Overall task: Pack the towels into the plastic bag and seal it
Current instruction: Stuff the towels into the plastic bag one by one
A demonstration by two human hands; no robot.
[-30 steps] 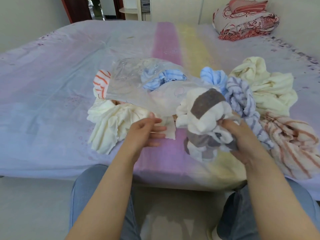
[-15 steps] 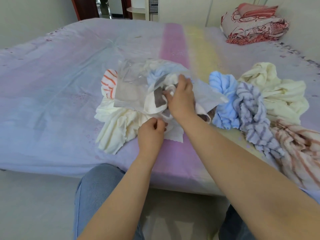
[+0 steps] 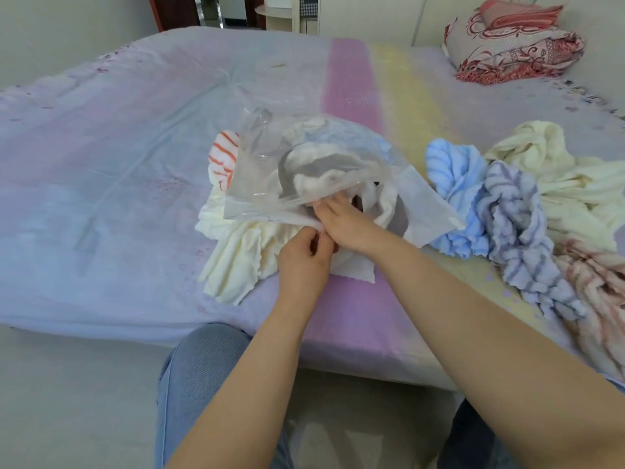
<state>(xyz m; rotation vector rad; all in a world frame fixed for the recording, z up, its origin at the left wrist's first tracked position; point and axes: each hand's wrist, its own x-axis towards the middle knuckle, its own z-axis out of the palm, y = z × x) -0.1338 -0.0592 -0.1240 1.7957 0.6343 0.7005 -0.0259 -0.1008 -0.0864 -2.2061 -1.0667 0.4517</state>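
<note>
Hands work at the bed's (image 3: 101,170) near edge: left hand (image 3: 304,262) pinches the bag's (image 3: 257,184) lip open while right hand (image 3: 345,221) stuffs the towel (image 3: 321,164) inside, grip hidden.

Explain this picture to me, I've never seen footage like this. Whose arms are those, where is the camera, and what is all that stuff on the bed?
There is no machine here. A person wears a wide-angle camera on the head, looking forward and down, so you see that person's own two bare arms and knees.

The surface is a bed with a pastel sheet. In the middle lies a clear plastic bag, with a white and grey towel partly inside and partly hanging out of its mouth. The left hand pinches the bag's lower edge, while the right hand is at the opening, on the towel.

Under and beside the bag lie a cream towel and an orange striped towel. To the right, waiting, are a light blue towel, a purple striped towel, another cream towel and a pink striped one. A folded red patterned quilt sits at the far corner.
</note>
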